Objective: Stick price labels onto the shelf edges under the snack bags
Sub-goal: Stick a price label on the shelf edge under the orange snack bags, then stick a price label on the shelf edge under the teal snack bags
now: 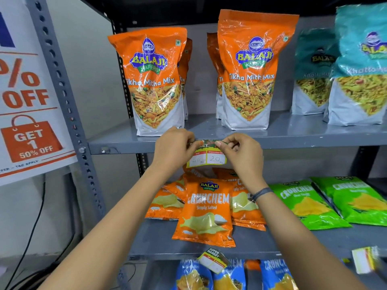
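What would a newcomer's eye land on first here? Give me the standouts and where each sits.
Dead centre, the left hand and right hand pinch the top corners of a price label against the upper shelf edge; its boxes read 40 and 20. Above stand two tall orange Tikha Mitha Mix bags, with teal bags at far right. A big discount poster fills the left edge.
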Demonstrator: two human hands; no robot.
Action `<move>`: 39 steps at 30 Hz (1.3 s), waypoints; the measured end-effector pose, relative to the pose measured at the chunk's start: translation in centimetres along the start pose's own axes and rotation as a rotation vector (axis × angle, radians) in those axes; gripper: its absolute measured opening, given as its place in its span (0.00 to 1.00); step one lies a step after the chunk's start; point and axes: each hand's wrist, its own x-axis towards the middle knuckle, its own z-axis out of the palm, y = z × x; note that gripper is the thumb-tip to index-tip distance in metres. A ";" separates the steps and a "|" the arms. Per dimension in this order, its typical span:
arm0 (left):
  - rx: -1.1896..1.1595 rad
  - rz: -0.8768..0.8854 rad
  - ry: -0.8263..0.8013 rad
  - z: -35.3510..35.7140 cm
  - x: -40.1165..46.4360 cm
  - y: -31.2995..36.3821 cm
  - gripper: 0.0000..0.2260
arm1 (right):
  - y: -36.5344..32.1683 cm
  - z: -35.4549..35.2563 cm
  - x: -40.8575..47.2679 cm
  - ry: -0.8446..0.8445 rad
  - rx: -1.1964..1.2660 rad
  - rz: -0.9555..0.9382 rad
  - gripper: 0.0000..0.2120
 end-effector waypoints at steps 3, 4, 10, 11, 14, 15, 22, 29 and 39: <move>0.043 -0.057 0.016 0.0 0.1 0.8 0.25 | -0.2 0.2 -0.2 0.037 -0.042 0.020 0.09; 0.071 -0.083 0.018 0.0 0.3 1.1 0.27 | -0.3 0.3 -0.3 0.052 -0.057 0.019 0.09; 0.122 -0.272 0.030 0.4 0.5 2.4 0.24 | -0.3 0.2 -0.4 0.070 -0.051 -0.019 0.09; 0.157 -0.291 0.055 0.4 0.2 2.8 0.22 | -0.2 -0.1 -0.5 0.063 -0.035 -0.022 0.09; 0.254 -0.292 0.169 0.5 -0.4 4.5 0.20 | 0.8 -1.8 -0.4 0.065 0.017 -0.014 0.09; 0.265 -0.264 0.211 0.7 -0.5 5.3 0.18 | 1.3 -2.7 -0.3 0.078 0.030 -0.007 0.09; -0.002 -0.052 0.299 4.5 0.8 16.0 0.13 | 8.9 -12.0 1.8 0.312 0.096 0.048 0.06; -0.208 0.087 0.157 9.8 6.3 33.4 0.10 | 21.1 -25.1 3.8 0.639 0.088 0.201 0.04; -0.194 -0.145 -0.419 17.0 9.2 48.1 0.23 | 31.0 -35.4 9.7 0.430 -0.252 0.038 0.11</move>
